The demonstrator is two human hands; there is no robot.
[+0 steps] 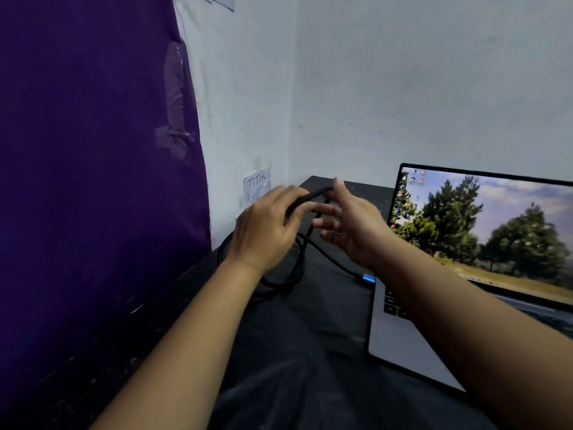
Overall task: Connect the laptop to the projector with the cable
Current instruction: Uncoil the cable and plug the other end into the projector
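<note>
i've got my left hand (266,225) closed on the thin black cable (322,249), right hand (350,218) spread beside it; its blue plug (369,278) meets the open silver laptop (412,342). next, i judge, free the coil; no projector visible.

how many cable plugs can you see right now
1: the blue metal plug at the open silver laptop's left edge. The black cable's other end may be hidden between the left hand and right hand.

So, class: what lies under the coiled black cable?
The cable loops over a dark tabletop. The left hand covers part of the coil, hiding what is beneath there.
</note>
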